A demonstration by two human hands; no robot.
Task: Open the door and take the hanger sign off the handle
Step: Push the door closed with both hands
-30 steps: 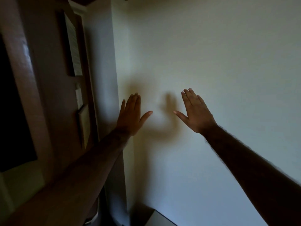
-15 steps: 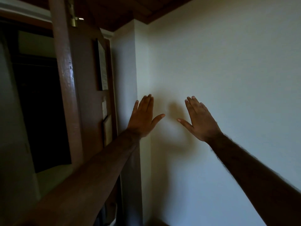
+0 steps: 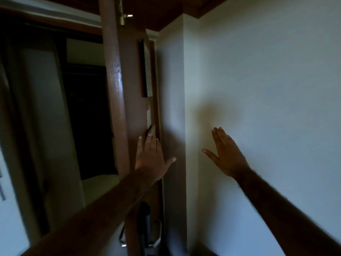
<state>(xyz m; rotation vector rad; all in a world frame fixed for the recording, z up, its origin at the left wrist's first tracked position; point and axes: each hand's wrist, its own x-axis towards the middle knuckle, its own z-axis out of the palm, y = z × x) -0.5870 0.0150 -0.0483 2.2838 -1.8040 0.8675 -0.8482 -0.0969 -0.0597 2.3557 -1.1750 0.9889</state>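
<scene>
Door: the brown wooden door (image 3: 118, 100) stands open, seen nearly edge-on in the centre-left of the frame; its edge runs from the top down to the bottom.
Doorway: a dark opening (image 3: 55, 108) fills the left of the frame.
Door face items: a dark framed notice (image 3: 146, 69) is mounted high on the door face; below it sit a pale card (image 3: 148, 116) and a second flat piece, too blurred to identify.
Handle: a metal lever handle (image 3: 122, 237) shows at the bottom centre of the frame, below the left forearm, partly hidden.
Hanger sign: cannot be picked out with certainty; the dark upright shape beside the handle is unclear.
Left hand (image 3: 150, 157): flat, fingers together, thumb out to the right; raised in front of the door face, just below the pale card. Contact with the door cannot be told.
Right hand (image 3: 227, 156): flat, fingers extended, thumb spread to the left; holds nothing, raised before the white wall (image 3: 267, 89) in the centre-right.
Ceiling: dark wood (image 3: 166, 8) along the top.
</scene>
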